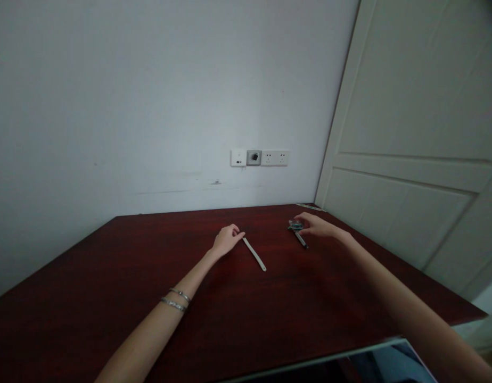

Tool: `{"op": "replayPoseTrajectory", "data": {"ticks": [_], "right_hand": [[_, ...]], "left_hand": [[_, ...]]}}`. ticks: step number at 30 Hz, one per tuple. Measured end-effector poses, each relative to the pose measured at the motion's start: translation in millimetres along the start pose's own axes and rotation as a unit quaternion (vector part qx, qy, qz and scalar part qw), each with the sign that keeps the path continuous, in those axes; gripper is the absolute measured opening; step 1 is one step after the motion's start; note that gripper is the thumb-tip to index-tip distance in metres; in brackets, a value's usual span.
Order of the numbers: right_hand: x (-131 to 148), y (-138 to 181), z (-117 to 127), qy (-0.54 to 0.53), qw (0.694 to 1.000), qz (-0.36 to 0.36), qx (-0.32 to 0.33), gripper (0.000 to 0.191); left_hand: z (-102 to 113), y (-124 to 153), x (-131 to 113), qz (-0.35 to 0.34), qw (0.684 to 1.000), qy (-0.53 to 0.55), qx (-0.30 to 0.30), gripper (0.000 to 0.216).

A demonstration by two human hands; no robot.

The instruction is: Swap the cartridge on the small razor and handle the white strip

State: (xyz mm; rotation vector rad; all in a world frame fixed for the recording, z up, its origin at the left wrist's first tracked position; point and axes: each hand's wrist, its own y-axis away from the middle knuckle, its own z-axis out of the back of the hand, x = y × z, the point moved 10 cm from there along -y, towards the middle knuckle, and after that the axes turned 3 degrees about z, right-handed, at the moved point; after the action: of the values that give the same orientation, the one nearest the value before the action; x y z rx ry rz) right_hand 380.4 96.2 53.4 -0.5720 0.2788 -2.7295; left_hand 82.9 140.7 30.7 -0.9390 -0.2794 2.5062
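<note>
Left hand (228,240) at a pale strip (254,255), right hand (316,225) on a small glossy object (295,225) — both over a dark red desk (170,229).
The strip lies aslant, its far end meeting the left thumb; whether that grip pinches it, I cannot tell. The right grip pinches the glossy object between thumb and fingers, and a slim grey stick (301,240) slants out beneath — whether the 2 are joined is unclear. 2 silvery bracelets (174,305) circle the left forearm; sockets (275,158) sit on the wall (150,106) behind.
</note>
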Motion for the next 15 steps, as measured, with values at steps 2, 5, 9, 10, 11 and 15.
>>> {"op": "replayPoseTrajectory", "data": {"ticks": [2,5,9,10,11,15], "right_hand": [[-29,7,0,0.005,0.999,-0.035,0.027,0.055],[-64,19,-6,0.025,0.994,-0.081,0.067,0.057],[-87,28,-18,0.026,0.990,-0.101,0.098,0.059],[-88,29,-21,0.022,0.990,-0.100,0.102,0.059],[-90,29,-24,0.017,0.989,-0.101,0.103,0.059],[-93,30,-34,-0.010,0.989,-0.108,0.103,0.062]], "left_hand": [[-1,1,5,0.035,0.999,-0.022,0.014,0.030],[-4,2,9,0.080,0.995,-0.051,0.036,0.028],[-16,5,10,0.117,0.987,-0.058,0.090,0.027],[-19,5,10,0.123,0.986,-0.059,0.100,0.028],[-21,6,11,0.128,0.984,-0.061,0.106,0.028],[-28,5,12,0.141,0.980,-0.079,0.118,0.027]]}}
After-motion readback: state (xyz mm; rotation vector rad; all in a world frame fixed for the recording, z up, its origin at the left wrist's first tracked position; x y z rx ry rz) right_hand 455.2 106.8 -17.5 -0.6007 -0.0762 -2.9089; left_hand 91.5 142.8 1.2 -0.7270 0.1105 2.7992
